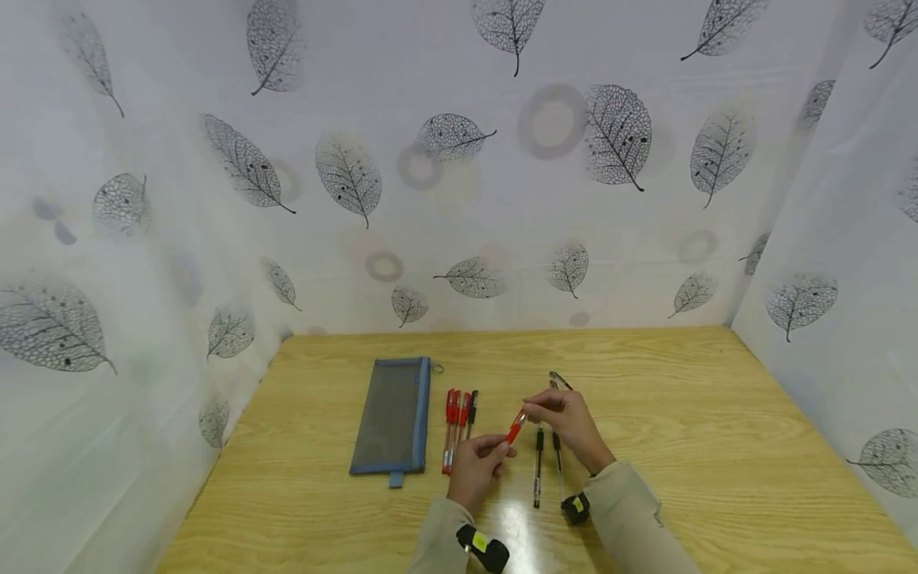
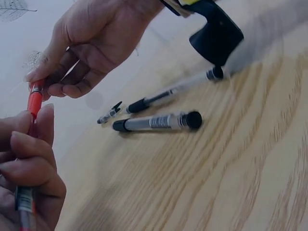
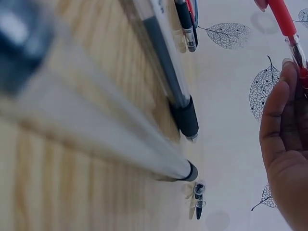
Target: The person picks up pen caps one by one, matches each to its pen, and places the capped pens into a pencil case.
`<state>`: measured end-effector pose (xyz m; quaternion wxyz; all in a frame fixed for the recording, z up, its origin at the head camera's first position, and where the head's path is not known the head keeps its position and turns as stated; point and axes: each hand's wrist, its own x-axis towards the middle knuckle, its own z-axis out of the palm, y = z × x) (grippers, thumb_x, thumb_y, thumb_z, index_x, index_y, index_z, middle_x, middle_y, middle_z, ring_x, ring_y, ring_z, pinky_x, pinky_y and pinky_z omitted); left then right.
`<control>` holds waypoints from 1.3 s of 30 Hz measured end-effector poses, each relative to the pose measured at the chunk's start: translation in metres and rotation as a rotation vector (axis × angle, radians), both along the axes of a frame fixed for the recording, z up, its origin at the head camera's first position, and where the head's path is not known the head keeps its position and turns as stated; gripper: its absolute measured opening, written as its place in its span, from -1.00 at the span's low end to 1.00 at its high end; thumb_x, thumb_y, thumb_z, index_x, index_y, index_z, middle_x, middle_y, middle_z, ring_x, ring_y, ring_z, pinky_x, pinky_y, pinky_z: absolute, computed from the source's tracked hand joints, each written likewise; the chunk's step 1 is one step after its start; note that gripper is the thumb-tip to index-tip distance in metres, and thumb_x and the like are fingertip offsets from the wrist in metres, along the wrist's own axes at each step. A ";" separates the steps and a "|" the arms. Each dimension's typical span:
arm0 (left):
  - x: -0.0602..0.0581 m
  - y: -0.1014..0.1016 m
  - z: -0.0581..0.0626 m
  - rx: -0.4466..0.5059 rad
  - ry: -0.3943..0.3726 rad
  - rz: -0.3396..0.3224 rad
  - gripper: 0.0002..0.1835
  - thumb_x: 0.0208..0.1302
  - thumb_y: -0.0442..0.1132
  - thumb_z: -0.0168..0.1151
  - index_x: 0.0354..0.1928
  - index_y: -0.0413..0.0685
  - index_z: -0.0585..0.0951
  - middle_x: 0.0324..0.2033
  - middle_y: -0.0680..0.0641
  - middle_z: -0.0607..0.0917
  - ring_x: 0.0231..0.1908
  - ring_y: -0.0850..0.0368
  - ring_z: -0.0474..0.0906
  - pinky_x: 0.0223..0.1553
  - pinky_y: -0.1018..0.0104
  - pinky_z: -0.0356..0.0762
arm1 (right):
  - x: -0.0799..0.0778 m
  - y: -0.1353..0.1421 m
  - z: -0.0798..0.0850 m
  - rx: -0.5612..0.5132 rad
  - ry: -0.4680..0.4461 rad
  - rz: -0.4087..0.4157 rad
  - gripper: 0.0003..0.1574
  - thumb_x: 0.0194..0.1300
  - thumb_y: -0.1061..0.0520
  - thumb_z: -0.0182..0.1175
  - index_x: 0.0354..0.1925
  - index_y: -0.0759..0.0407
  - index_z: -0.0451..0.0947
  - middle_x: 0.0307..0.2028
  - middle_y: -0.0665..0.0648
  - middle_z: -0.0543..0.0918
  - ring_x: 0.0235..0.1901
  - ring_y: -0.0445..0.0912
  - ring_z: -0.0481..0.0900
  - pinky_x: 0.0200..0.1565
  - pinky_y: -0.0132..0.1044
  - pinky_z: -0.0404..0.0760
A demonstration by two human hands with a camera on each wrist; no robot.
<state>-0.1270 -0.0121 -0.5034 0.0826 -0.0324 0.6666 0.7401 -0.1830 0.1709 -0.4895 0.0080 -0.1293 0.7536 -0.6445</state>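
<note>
My left hand (image 1: 476,470) grips a red gel pen (image 1: 515,428) by its barrel, the coloured grip section pointing up and away. At the pen's far end my right hand (image 1: 570,421) pinches the clear tip part between thumb and fingers. In the right wrist view, the red grip (image 3: 283,18) runs into this clear part (image 3: 296,50) at the right fingertips. Below the right hand, two clear-barrelled pens with black grips, one nearer the left (image 1: 538,470) and one nearer the right (image 1: 557,450), lie on the table. A small clear cap with a black clip (image 3: 198,197) lies beyond them.
Left of my hands, several red-capped pens (image 1: 451,414) lie side by side with a black-capped pen (image 1: 472,410). Farther left is a flat grey mesh pouch with blue trim (image 1: 390,414). Leaf-patterned curtains (image 1: 502,199) enclose the wooden table (image 1: 287,494).
</note>
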 end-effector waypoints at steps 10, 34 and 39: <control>0.002 -0.003 0.004 0.116 -0.051 0.018 -0.78 0.30 -0.46 0.17 -0.07 -0.47 0.62 -0.43 -0.13 0.73 -0.61 0.29 0.37 -0.58 0.49 0.33 | 0.002 -0.001 0.000 -0.035 0.011 0.057 -0.76 0.25 0.21 0.28 -0.20 0.41 0.65 -0.34 0.16 0.71 -0.35 -0.11 0.65 -0.18 -0.07 0.63; 0.002 -0.002 0.004 0.088 -0.130 0.014 -0.82 0.29 -0.45 0.19 -0.12 -0.40 0.65 -0.43 -0.13 0.74 -0.64 0.28 0.37 -0.59 0.47 0.34 | 0.009 0.002 -0.002 -0.041 -0.070 0.078 -0.54 0.30 0.15 0.26 -0.07 0.59 0.53 -0.31 0.21 0.68 -0.35 -0.02 0.66 -0.19 -0.02 0.64; 0.001 0.001 0.001 0.046 -0.111 0.022 -0.82 0.28 -0.43 0.21 -0.12 -0.38 0.66 -0.43 -0.13 0.74 -0.64 0.27 0.37 -0.60 0.47 0.33 | 0.012 0.004 -0.003 -0.055 -0.083 0.074 -0.51 0.30 0.15 0.25 -0.05 0.60 0.50 -0.28 0.24 0.68 -0.35 -0.03 0.68 -0.20 -0.10 0.66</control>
